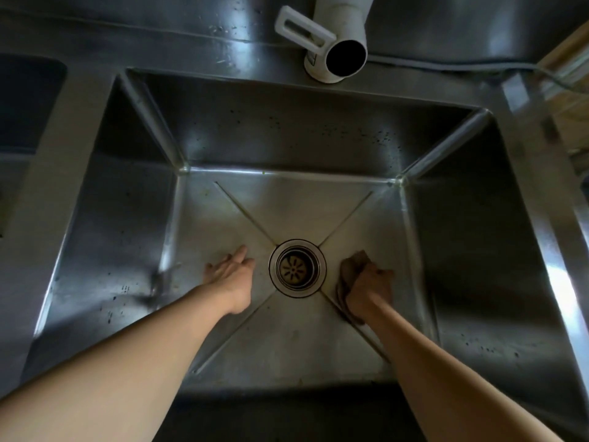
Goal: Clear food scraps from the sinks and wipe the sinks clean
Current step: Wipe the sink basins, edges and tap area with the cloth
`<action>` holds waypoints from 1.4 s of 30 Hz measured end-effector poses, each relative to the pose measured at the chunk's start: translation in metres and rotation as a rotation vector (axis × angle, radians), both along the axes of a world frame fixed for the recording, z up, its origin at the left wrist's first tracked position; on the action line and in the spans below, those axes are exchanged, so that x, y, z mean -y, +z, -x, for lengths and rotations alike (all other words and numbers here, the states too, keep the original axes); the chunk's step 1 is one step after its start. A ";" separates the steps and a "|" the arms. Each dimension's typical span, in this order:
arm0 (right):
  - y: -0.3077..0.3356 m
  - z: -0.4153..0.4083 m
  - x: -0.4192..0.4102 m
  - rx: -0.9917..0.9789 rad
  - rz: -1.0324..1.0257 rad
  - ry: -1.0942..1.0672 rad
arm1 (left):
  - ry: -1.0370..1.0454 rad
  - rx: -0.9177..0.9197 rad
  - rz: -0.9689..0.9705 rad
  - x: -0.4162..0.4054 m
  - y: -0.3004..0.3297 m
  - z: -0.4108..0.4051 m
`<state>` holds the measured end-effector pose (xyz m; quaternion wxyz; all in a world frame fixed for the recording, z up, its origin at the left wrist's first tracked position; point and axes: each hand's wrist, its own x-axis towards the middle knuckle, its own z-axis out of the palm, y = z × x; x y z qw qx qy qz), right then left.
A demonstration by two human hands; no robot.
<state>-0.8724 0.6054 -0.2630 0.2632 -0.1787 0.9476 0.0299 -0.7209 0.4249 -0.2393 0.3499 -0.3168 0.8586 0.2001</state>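
both arms reach down into a deep steel sink (318, 148), seen from straight above. the left hand (231, 271) lies on the sink floor just left of the drain (297, 268), fingers straight and loosely together, pointing toward the far wall, holding nothing. the right hand (369, 287) is just right of the drain, fingers curled round a brown cloth (350, 266) and pressing it to the floor; the cloth bunches out ahead of the knuckles and trails back under the wrist along one of the creases in the floor. neither hand touches the drain.

the drain sits at the middle of the floor, where four diagonal creases meet, with a perforated strainer inside its ring. small dark specks (350, 132) dot the far wall, thickest toward its right side, and more are scattered on the left wall and low on the right wall. whether they are scraps or drops of water cannot be told. a blurred smear shows low on the left wall.

a white tap (338, 43) with a flat lever stands on the back rim, its open spout facing the camera. the corner of a second basin (28, 100) shows at the far left, beyond the dividing rim.
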 end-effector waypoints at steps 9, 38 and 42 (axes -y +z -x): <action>0.018 -0.044 0.063 0.273 0.406 -0.213 | 0.099 -0.039 -0.125 -0.003 0.009 -0.004; 0.104 -0.056 0.054 0.346 0.964 -0.479 | 1.639 -0.285 -1.020 -0.046 0.066 0.067; 0.104 -0.048 0.043 0.147 0.851 -0.033 | 1.590 -0.292 -0.974 -0.044 0.059 0.072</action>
